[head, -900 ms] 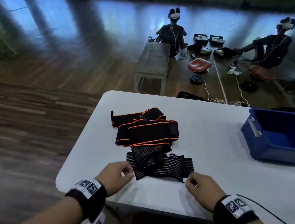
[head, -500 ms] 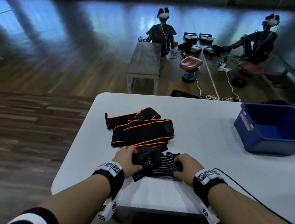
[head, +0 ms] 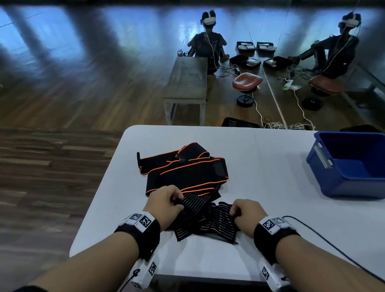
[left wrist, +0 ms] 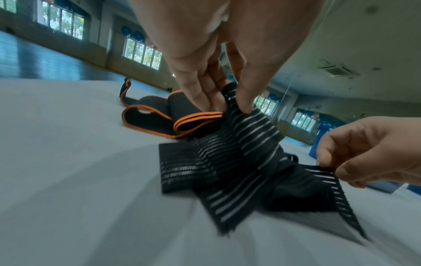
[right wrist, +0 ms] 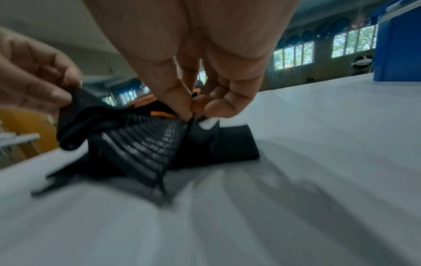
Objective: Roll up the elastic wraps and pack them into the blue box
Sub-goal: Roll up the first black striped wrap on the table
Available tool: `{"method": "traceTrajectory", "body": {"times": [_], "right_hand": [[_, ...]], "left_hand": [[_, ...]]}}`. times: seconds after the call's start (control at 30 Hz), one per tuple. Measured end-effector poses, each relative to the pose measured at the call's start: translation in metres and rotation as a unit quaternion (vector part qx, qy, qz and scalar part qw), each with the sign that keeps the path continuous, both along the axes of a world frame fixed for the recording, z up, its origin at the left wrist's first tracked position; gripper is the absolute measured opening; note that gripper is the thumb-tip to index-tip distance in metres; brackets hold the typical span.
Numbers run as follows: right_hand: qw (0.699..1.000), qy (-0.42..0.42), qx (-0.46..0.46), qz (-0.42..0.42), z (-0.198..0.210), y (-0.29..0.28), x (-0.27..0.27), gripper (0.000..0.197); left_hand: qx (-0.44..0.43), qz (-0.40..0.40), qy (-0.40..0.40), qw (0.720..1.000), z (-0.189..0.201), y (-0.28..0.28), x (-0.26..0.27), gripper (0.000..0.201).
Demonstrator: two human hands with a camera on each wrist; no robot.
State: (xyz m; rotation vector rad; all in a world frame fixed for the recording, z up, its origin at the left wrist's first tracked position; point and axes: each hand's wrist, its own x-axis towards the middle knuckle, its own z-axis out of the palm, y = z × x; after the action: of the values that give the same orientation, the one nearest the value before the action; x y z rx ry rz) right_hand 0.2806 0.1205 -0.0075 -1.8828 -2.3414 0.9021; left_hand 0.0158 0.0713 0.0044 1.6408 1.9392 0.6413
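Note:
A black elastic wrap with thin white stripes (head: 204,222) lies bunched near the front edge of the white table (head: 279,180). My left hand (head: 167,203) pinches its upper left part (left wrist: 241,126) between thumb and fingers. At the other end, my right hand (head: 243,211) pinches the wrap's edge (right wrist: 145,144), lifting it a little. A second wrap, black with orange edging (head: 183,169), lies folded just behind. The blue box (head: 363,164) stands open at the far right of the table, with nothing visible in it.
The table's left edge drops to a wooden floor (head: 25,174). A black cable (head: 334,248) runs from my right wrist across the table. Beyond the table stand a bench (head: 187,82), a brown stool (head: 246,82) and seated people.
Both hands moved forward from the table's front edge onto the striped wrap and took hold of it, one at each end. The wrap is now pulled up and bunched.

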Motion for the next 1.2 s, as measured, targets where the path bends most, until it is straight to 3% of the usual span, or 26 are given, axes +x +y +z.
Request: {"method": "traceTrajectory", "body": {"times": [0.2,0.33,0.47,0.67,0.8,0.93,1.03,1.2], "right_hand": [[0.999,0.034,-0.013,0.005,0.05,0.032,0.013,0.023],[0.999,0.013,-0.024,0.03,0.066,0.037,0.016,0.016],[0.995,-0.02,-0.039,0.085,0.047,0.026,0.005,0.016],[0.989,-0.046,-0.045,0.132,0.011,0.01,-0.012,0.02],[0.985,-0.08,-0.015,0.151,0.004,0.011,-0.016,0.02],[0.981,-0.097,-0.026,0.168,0.007,0.012,-0.018,0.015],[0.985,-0.065,-0.055,0.149,0.006,0.016,-0.016,0.026],[0.992,-0.002,-0.044,0.121,0.024,0.025,-0.016,0.031]], "left_hand": [[0.035,0.023,-0.032,0.999,0.028,0.017,0.005,0.017],[0.037,0.002,-0.002,0.999,0.044,0.03,0.01,0.016],[0.028,-0.013,0.006,1.0,0.048,0.033,0.015,0.015],[-0.023,-0.075,0.029,0.996,0.039,0.023,0.015,0.04],[-0.054,-0.068,0.039,0.995,0.037,0.012,0.012,0.047],[-0.065,-0.048,0.05,0.996,0.036,0.004,0.007,0.027],[-0.078,-0.048,0.039,0.995,0.037,0.0,0.006,0.017],[-0.072,-0.041,0.027,0.996,0.043,0.002,0.01,0.025]]}}
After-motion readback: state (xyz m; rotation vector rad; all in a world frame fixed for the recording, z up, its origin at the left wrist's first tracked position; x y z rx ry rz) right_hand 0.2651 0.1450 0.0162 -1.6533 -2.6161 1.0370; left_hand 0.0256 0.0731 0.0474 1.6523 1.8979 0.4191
